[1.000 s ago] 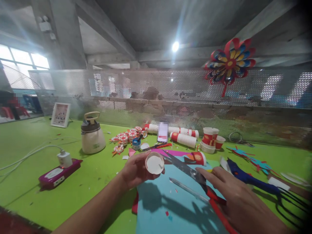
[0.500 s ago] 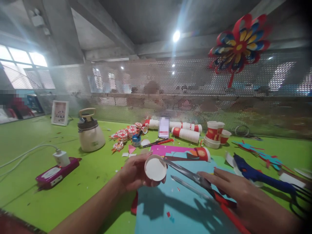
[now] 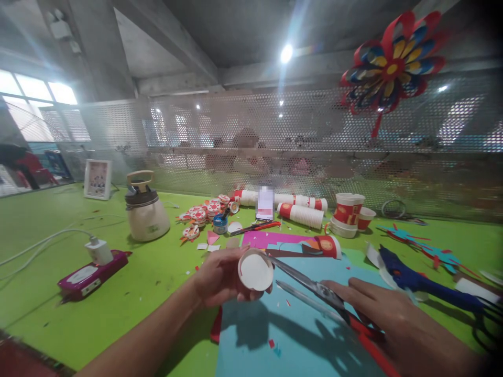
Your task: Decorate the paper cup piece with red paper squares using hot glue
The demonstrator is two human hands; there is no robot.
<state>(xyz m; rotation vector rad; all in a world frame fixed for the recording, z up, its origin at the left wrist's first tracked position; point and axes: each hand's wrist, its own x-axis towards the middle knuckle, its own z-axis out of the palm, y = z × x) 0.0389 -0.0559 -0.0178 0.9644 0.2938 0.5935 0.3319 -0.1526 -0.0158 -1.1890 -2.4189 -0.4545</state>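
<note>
My left hand (image 3: pixel 220 277) is closed round a paper cup (image 3: pixel 256 270), whose round white face points towards me. My right hand (image 3: pixel 393 314) grips red-handled scissors (image 3: pixel 334 298). Their blades stand apart and point left, the upper tip close to the cup's right edge; whether it touches I cannot tell. Under both hands lies a light blue sheet of paper (image 3: pixel 247 351) with small red and blue scraps on it. Just beyond the sheet, a red and white cup (image 3: pixel 329 246) lies on its side.
A hot glue gun (image 3: pixel 428 285) lies right of my right hand. Stacked paper cups (image 3: pixel 301 215), a phone (image 3: pixel 265 203) and a paint jar (image 3: pixel 220 225) stand or lie behind. At left are a jug (image 3: pixel 147 217) and a purple power strip (image 3: pixel 94 277). A paper flower (image 3: pixel 393 68) hangs upper right.
The cup in my left hand has shifted slightly right and up and turned a little, showing a red mark inside its rim. The scissors remain apart and nearly in place. The view has moved slightly.
</note>
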